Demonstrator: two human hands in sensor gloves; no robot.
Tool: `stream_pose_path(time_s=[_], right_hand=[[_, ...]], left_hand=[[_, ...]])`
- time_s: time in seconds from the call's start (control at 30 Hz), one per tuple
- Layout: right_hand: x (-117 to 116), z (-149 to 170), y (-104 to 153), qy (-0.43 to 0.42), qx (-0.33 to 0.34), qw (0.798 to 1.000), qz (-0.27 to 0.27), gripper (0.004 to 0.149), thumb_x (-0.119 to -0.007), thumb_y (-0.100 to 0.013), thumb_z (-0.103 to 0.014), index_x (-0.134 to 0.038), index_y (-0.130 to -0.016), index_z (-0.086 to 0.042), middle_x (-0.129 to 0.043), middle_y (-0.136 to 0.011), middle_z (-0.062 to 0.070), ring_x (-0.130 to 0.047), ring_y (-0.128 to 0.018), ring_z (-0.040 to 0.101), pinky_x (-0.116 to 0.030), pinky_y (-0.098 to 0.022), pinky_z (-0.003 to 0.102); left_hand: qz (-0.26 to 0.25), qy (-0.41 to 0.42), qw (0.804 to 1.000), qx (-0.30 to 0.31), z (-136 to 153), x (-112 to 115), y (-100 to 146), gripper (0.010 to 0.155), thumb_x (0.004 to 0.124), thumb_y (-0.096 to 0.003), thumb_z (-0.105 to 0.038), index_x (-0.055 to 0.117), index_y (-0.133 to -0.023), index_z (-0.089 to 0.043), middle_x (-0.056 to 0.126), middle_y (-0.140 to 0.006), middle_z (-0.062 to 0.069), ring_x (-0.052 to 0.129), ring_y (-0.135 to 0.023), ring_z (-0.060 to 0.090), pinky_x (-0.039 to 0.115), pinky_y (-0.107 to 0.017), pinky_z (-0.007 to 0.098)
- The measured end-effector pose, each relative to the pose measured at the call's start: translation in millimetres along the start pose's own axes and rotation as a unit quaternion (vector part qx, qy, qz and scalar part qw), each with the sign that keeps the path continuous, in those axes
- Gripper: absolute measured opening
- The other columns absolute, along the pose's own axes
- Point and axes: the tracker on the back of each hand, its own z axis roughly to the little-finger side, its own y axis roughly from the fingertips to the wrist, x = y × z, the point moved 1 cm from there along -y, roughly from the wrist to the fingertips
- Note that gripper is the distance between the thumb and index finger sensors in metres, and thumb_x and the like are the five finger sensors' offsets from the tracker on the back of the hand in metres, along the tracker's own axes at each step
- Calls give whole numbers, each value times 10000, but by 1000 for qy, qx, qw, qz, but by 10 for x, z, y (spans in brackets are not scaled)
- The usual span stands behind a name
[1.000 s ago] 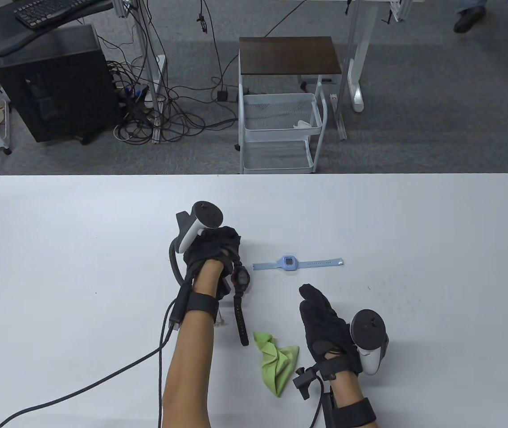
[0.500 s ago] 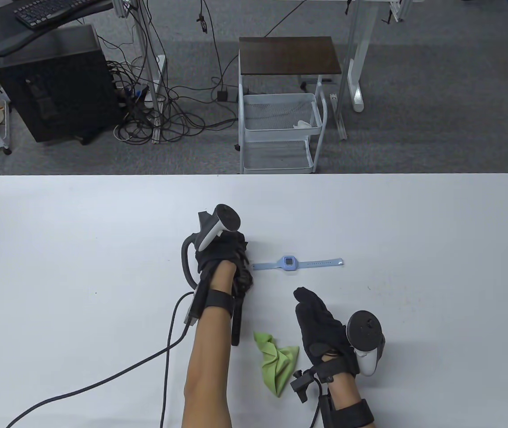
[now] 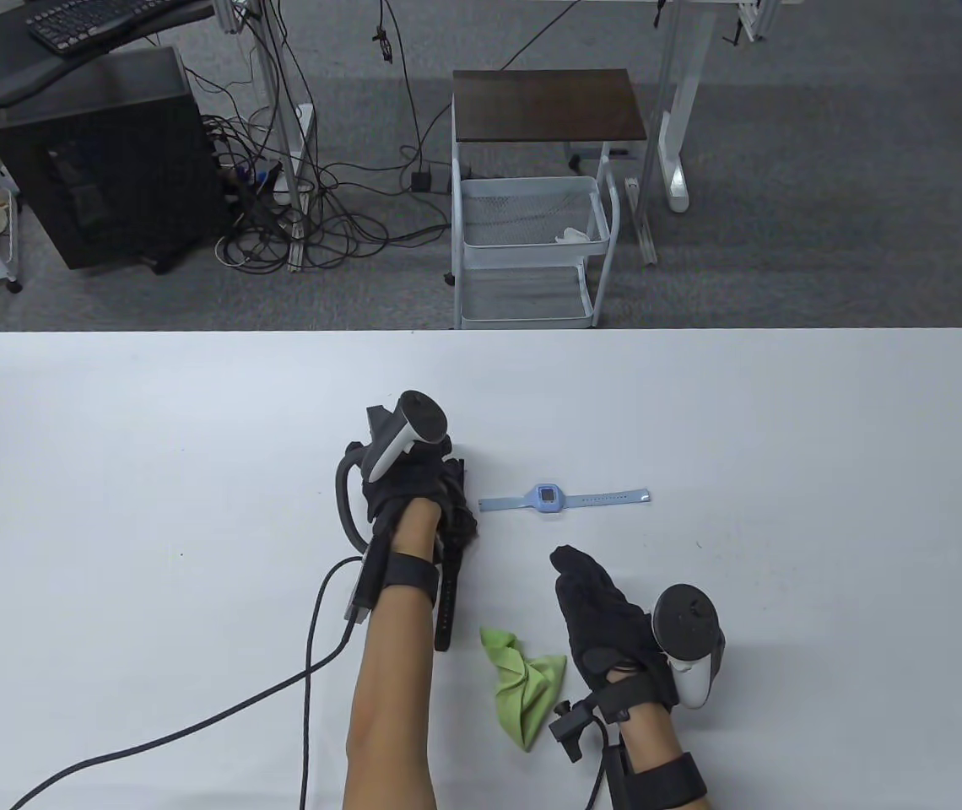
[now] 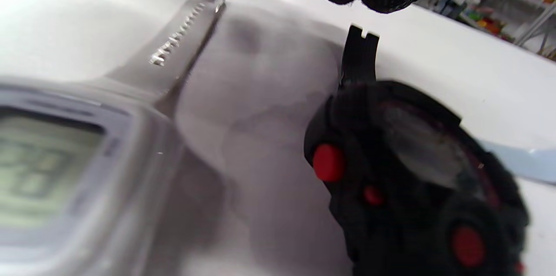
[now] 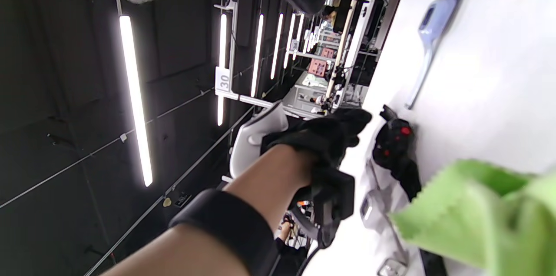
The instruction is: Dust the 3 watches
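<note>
Lying on the table (image 3: 785,422): three watches (image 5: 393,145), one cloth (image 3: 523,679).

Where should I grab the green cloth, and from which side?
Pinch the raised crumpled ridge near the middle of the cloth, coming straight down with the right hand, which lies open just beside it. The bunched folds stand off the table, giving fingers purchase.

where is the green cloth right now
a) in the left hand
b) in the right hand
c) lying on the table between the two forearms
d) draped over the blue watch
c: the table view shows the green cloth crumpled on the table, with the left hand over by the black watch and the right hand holding nothing.
</note>
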Motion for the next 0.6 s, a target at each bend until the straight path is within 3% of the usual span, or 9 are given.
stream_pose_path(time_s=[0.3,0.6], right_hand=[[12,6,0,-20,14,1000,-6,881,-586,-452,-670,-517,-1022,-2,-407,-1030,392,-413,-843,683,-162,-449,834],[44,-12,9,-36,34,999,4,880,-590,-455,-670,-506,-1028,-8,-408,-1035,386,-414,-850,679,-164,-450,835]], left_hand=[[4,102,993,63,158,-22,467,665,647,-590,-545,381,-1153,-310,213,-1218,96,111,-1126,438,120,-703,719],[-10,148,971,189,118,48,1252,650,632,-599,-539,390,-1151,-293,230,-1217,103,121,-1124,447,124,-702,720]])
